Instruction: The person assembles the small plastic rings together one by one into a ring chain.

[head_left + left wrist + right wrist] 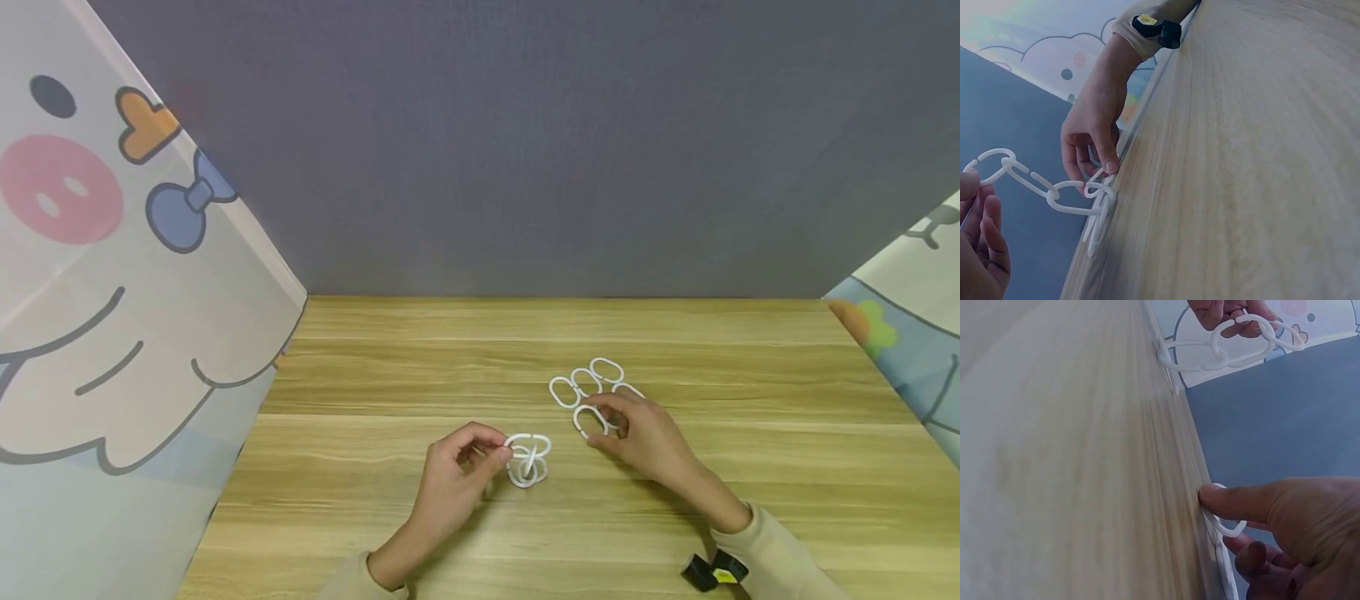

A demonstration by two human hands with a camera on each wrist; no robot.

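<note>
My left hand (453,479) pinches the top link of a short chain of white plastic C-shaped links (528,436) between thumb and fingers. In the left wrist view this chain (1072,210) hangs down, its lower end near or on the tabletop. To the right, my right hand (652,437) has thumb and fingers around a single white link (575,421) at the table surface. That link (1235,532) shows a gap in its outline in the right wrist view. Several loose links (551,387) lie just beyond the right hand, which partly covers some.
The wooden tabletop (360,375) meets a grey panel (525,167) at the back. Cartoon-printed panels (187,333) stand at the left and right sides. A small black device (701,573) sits on the right wrist's sleeve.
</note>
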